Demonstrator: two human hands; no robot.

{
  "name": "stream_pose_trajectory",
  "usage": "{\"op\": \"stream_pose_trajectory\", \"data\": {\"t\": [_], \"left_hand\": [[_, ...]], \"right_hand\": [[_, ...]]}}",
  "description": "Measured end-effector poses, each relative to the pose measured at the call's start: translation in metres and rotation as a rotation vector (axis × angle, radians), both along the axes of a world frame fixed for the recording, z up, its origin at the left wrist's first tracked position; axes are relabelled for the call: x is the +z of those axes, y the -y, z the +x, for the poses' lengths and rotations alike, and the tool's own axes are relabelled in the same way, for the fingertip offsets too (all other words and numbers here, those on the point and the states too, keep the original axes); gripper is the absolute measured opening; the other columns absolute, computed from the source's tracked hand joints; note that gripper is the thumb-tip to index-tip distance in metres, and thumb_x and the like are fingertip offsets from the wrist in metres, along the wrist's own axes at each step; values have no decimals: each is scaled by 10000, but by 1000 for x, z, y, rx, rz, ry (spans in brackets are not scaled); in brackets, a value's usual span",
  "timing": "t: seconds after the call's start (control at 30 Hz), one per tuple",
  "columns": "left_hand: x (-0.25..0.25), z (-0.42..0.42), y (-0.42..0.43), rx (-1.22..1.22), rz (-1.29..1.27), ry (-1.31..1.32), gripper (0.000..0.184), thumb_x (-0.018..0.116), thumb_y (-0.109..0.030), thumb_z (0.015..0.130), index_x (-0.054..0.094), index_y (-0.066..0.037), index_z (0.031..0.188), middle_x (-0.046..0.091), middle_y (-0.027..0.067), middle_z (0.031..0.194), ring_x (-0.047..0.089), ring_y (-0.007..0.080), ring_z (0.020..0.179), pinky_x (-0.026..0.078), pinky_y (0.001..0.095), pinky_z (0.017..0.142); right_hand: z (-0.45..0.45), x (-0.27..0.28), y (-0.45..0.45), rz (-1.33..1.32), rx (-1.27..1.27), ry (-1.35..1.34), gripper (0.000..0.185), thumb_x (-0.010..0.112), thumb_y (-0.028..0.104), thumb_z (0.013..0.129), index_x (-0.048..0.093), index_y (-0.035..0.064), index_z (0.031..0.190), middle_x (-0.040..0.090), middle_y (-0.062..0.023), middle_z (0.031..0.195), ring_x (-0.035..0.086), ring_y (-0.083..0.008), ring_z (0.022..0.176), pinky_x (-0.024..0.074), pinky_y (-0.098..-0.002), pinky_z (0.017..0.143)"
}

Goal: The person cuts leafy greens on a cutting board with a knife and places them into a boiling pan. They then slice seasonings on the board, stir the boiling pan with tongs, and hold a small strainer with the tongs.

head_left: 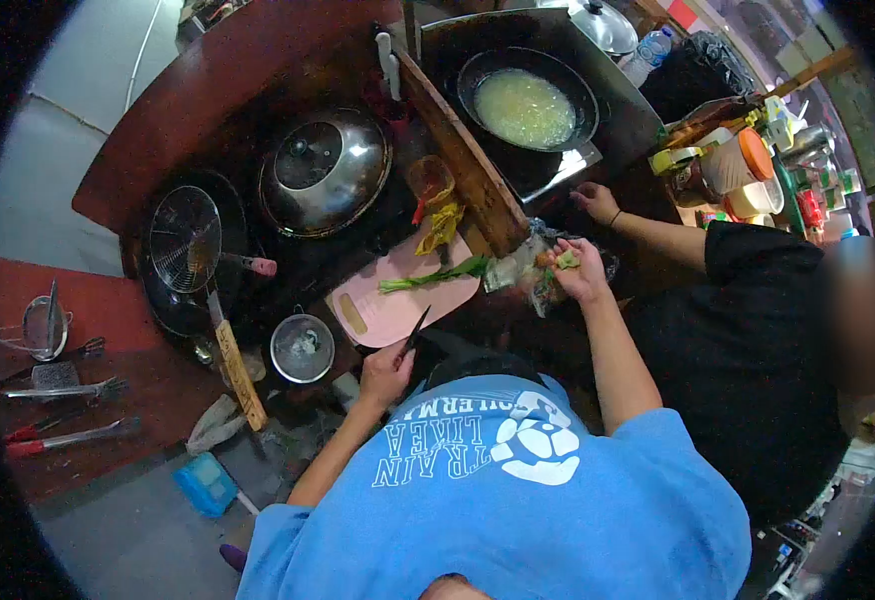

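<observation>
My left hand (385, 375) is closed round a dark knife (417, 330), its blade pointing up toward the pink cutting board (398, 320). A green leafy vegetable (436, 274) lies across the board. Just right of the board, my right hand (580, 270) is raised over clear plastic bags (514, 270), palm up, with a small pale green piece (566, 260) held at its fingers. Yellow packaging (442, 228) lies at the board's upper edge, beside a container with something red in it (430, 182).
A lidded pan (326, 175), a wok of pale liquid (525, 108) and a wire skimmer (186, 238) are ahead. A small strainer (303, 348) is left of my left hand. A co-worker in black (728, 370) stands close on the right, one hand near the stove.
</observation>
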State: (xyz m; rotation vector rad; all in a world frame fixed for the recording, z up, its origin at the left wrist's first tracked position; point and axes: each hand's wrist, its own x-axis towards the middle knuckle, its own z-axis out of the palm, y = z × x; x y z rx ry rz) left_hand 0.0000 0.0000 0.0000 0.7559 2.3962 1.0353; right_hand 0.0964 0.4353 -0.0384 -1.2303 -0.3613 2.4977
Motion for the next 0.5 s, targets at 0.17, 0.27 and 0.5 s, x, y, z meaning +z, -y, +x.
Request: {"op": "stream_pose_trajectory", "data": {"t": [0.17, 0.27, 0.5], "left_hand": [[-1, -1, 2, -57, 79, -101, 228, 703, -172, 866, 717, -83, 1075, 671, 168, 753, 673, 343, 663, 533, 437, 608], [0, -5, 7, -108, 50, -91, 215, 698, -175, 868, 718, -92, 1066, 694, 169, 814, 689, 346, 709, 545, 448, 629], [-24, -5, 34, -156, -17, -202, 196, 685, -199, 881, 714, -92, 1043, 716, 158, 878, 700, 352, 780, 566, 455, 676]], "right_hand": [[-28, 32, -29, 160, 160, -116, 166, 634, 171, 899, 637, 10, 936, 627, -98, 849, 617, -240, 815, 537, -340, 744], [-37, 12, -48, 289, 254, -7, 148, 644, 168, 897, 653, 21, 905, 649, -89, 836, 635, -224, 803, 538, -338, 737], [-17, -50, -71, 26, 789, 248, 149, 636, 153, 874, 622, 9, 907, 641, -113, 855, 634, -212, 760, 553, -340, 750]]}}
